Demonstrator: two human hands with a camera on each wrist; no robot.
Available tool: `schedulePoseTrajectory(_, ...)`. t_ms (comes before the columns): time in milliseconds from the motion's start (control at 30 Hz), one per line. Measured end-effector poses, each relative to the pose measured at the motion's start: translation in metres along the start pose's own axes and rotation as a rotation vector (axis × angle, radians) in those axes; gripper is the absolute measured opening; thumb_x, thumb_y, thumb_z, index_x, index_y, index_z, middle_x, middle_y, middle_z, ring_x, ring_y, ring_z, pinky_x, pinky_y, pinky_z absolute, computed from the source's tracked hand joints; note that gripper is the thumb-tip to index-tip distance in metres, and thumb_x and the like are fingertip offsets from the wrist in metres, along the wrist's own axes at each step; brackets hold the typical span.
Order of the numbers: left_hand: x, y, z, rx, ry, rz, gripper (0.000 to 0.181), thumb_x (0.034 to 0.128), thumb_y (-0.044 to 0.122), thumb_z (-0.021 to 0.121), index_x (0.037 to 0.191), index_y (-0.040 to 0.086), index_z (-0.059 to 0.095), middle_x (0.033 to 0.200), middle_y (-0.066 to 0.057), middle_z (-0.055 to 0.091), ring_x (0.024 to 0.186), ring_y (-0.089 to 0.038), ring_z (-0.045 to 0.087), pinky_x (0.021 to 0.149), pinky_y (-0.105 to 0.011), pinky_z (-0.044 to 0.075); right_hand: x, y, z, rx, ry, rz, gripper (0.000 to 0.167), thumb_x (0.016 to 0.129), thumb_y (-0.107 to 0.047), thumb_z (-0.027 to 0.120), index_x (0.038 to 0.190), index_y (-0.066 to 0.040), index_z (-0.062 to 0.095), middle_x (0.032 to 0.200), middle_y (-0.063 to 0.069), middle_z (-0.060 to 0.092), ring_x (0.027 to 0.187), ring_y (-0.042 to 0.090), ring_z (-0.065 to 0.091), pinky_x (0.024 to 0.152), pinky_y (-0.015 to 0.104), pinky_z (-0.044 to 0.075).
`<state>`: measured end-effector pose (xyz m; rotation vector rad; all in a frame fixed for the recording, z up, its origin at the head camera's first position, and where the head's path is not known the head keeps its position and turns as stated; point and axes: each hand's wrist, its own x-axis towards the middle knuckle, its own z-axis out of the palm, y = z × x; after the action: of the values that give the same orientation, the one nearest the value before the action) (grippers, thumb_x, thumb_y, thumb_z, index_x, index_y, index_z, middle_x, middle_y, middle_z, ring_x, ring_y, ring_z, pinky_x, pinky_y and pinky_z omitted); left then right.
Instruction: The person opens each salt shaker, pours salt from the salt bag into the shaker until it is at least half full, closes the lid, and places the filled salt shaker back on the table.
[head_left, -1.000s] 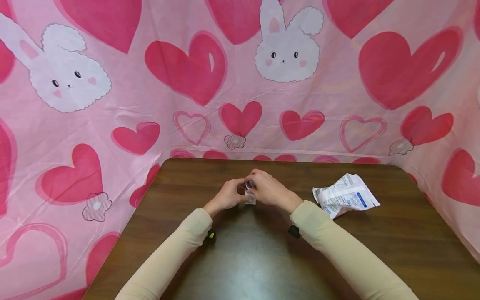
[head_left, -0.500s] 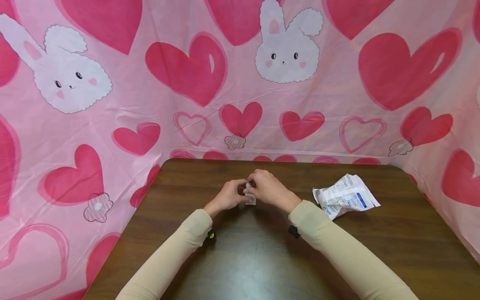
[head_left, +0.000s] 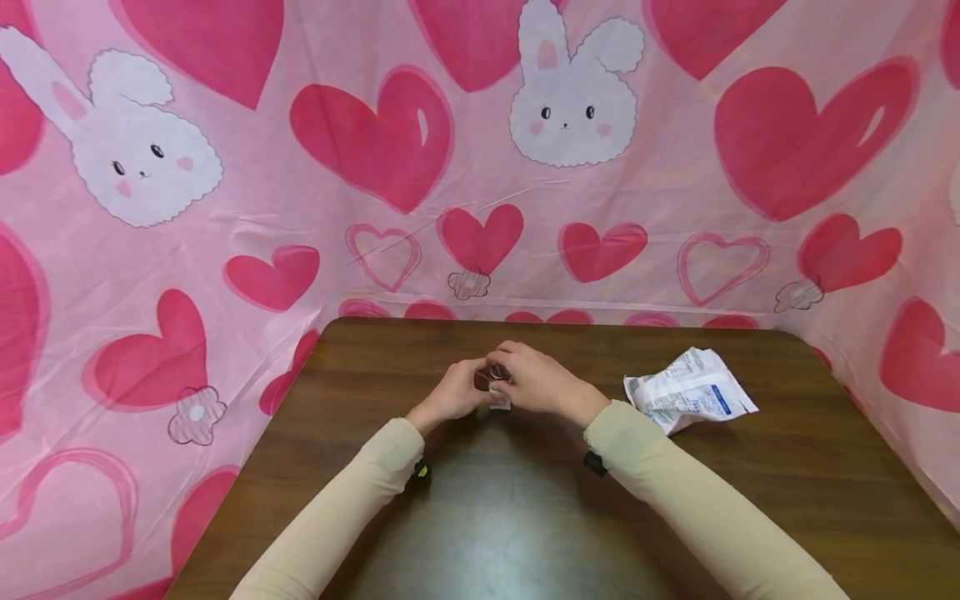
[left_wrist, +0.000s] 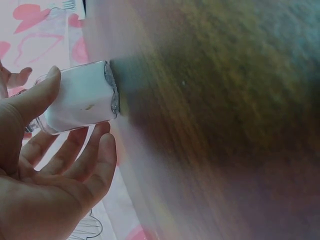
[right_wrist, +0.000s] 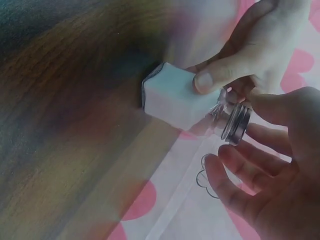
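Note:
A small square glass shaker [right_wrist: 172, 97] filled with white powder, seemingly salt, stands upright on the wooden table at the centre of the head view. Its silvery screw lid [right_wrist: 237, 125] sits on the clear neck. My left hand [head_left: 454, 390] holds the shaker's body between thumb and fingers, as the left wrist view shows on the glass [left_wrist: 82, 95]. Round the lid, the thumb and bent fingers of my right hand [head_left: 542, 382] grip from above; in the right wrist view the fingertips are at its edge. Both hands partly hide the shaker in the head view.
A crumpled white printed packet [head_left: 692, 392] lies on the brown table [head_left: 495, 517], to the right of the right hand. Pink cloth [head_left: 660, 183] with hearts and rabbits hangs behind the table and at its sides.
The right hand's fingers have shifted round the lid, and the hand sits slightly further left, with more of the lid showing. The left hand and the shaker stay in place.

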<state>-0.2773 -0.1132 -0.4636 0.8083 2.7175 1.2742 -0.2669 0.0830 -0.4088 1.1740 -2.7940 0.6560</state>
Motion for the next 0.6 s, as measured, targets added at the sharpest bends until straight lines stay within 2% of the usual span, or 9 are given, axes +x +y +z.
schedulePoseTrajectory(133, -0.0011, -0.0008, 0.0003, -0.027, -0.002, -0.005, 0.042, 0.0868, 0.012, 0.089, 0.123, 0.003, 0.071, 0.103, -0.007, 0.074, 0.09, -0.021, 0.071, 0.081, -0.033, 0.058, -0.0006, 0.0005, 0.0012, 0.01, -0.013, -0.019, 0.034, 0.098, -0.008, 0.075, 0.13, 0.0, 0.069, 0.123, 0.011, 0.064, 0.106, 0.022, 0.063, 0.095, 0.039, 0.056)
schedulePoseTrajectory(267, -0.0019, -0.0016, 0.0004, -0.041, -0.003, -0.003, 0.038, 0.087, 0.012, 0.089, 0.12, 0.004, 0.071, 0.103, -0.007, 0.073, 0.09, -0.022, 0.071, 0.08, -0.032, 0.058, -0.0003, 0.0013, 0.0042, -0.004, 0.025, -0.019, 0.028, 0.097, -0.007, 0.075, 0.124, 0.001, 0.072, 0.114, 0.01, 0.065, 0.097, 0.021, 0.064, 0.088, 0.038, 0.057)
schedulePoseTrajectory(367, -0.0016, -0.0019, 0.0002, -0.039, 0.0, -0.001, 0.036, 0.0868, 0.012, 0.089, 0.118, 0.005, 0.072, 0.105, -0.007, 0.074, 0.093, -0.022, 0.071, 0.08, -0.032, 0.057, 0.0015, 0.0018, 0.0059, -0.014, 0.066, 0.002, 0.024, 0.097, -0.012, 0.078, 0.118, 0.0, 0.075, 0.105, 0.008, 0.067, 0.09, 0.019, 0.063, 0.081, 0.036, 0.057)
schedulePoseTrajectory(467, -0.0009, -0.0018, 0.0002, -0.028, 0.002, 0.0, 0.035, 0.0862, 0.013, 0.09, 0.117, 0.006, 0.073, 0.107, -0.006, 0.074, 0.093, -0.021, 0.071, 0.08, -0.03, 0.057, 0.004, 0.0016, 0.0062, -0.007, 0.103, 0.06, 0.02, 0.094, -0.021, 0.084, 0.103, -0.004, 0.077, 0.089, 0.002, 0.067, 0.078, 0.016, 0.06, 0.069, 0.032, 0.054)
schedulePoseTrajectory(600, -0.0004, -0.0019, 0.0004, -0.005, 0.011, 0.003, 0.034, 0.0853, 0.013, 0.09, 0.114, 0.007, 0.073, 0.103, -0.004, 0.074, 0.087, -0.016, 0.067, 0.077, -0.03, 0.054, 0.0065, 0.0012, 0.0057, 0.025, 0.122, 0.131, 0.031, 0.089, -0.036, 0.087, 0.085, -0.009, 0.072, 0.072, -0.003, 0.06, 0.064, 0.014, 0.053, 0.057, 0.028, 0.047)
